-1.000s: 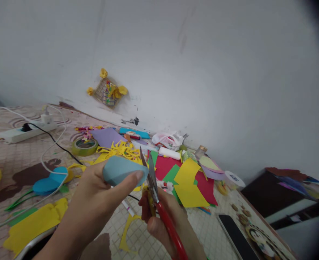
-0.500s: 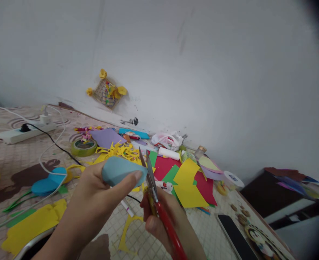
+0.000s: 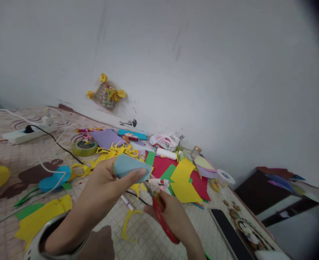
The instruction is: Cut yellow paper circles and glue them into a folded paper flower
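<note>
My left hand (image 3: 107,186) is closed on a folded light-blue paper piece (image 3: 128,166), thumb pressed along its lower edge. My right hand (image 3: 173,213) grips red-handled scissors (image 3: 161,213) just below and right of the paper. The scissor blades point up-left toward the paper's lower corner and are mostly hidden under it. Both hands hover over a tiled floor mat strewn with coloured paper.
Red, green and yellow sheets (image 3: 183,177) lie ahead. A green tape roll (image 3: 85,147), purple paper (image 3: 106,138), glue stick (image 3: 167,153), power strip with cables (image 3: 26,133), blue cutouts (image 3: 53,178), yellow paper (image 3: 42,216) and a dark phone (image 3: 227,229) surround the hands.
The scissors dropped from upright beside the paper to a lower, tilted position under it. My left hand shifted slightly right with the paper. The view tilted a little.
</note>
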The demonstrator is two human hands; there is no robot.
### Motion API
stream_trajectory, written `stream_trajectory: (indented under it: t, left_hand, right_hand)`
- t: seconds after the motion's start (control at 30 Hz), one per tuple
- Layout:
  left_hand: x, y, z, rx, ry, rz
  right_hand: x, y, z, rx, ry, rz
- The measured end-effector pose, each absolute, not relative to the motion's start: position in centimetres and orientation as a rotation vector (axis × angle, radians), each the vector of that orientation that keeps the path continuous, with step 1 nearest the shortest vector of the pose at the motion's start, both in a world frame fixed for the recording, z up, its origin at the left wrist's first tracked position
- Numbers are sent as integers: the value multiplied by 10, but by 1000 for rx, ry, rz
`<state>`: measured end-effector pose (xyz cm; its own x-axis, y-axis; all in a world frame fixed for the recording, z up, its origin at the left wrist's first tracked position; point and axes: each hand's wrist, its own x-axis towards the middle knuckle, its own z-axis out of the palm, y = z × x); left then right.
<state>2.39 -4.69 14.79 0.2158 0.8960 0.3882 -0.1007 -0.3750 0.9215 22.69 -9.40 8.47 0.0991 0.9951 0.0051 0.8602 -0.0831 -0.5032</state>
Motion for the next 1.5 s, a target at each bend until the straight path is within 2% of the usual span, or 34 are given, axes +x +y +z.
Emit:
stream_trajectory:
  t: [0.1, 0.27, 0.5, 0.6, 0.73, 0.93, 1.13, 1.33, 1.5]
  left_hand:
    - [25, -52, 154, 1440, 674, 1278]
    - [22, -62, 149, 1536, 784, 1254]
    - [-3, -83, 94, 1634, 1068, 829]
    - [-8, -102, 61, 1587, 1061, 717]
    - [-18, -125, 23, 1527, 973, 608]
    - [-59, -127, 7, 1611, 1057, 687]
    - [-112, -87, 15, 1767, 1380, 724]
    - [-132, -60, 16, 1904, 1488, 672]
    - [-125, -64, 22, 1966, 1450, 744]
  right_hand:
    - [228, -112, 54, -2216, -2089, 406]
    - [231, -130, 30, -2268, -2216, 429]
    - [231, -126, 80, -1970, -2238, 534]
    - [204, -129, 90, -1635, -2081, 802]
    - [161, -135, 71, -1426, -1946, 1103]
    - [134, -99, 43, -1491, -2071, 1131]
    - [152, -61, 85, -1659, -2334, 726]
    - [183, -111, 116, -1377, -2890, 171]
    - [181, -138, 103, -1243, -2643, -486]
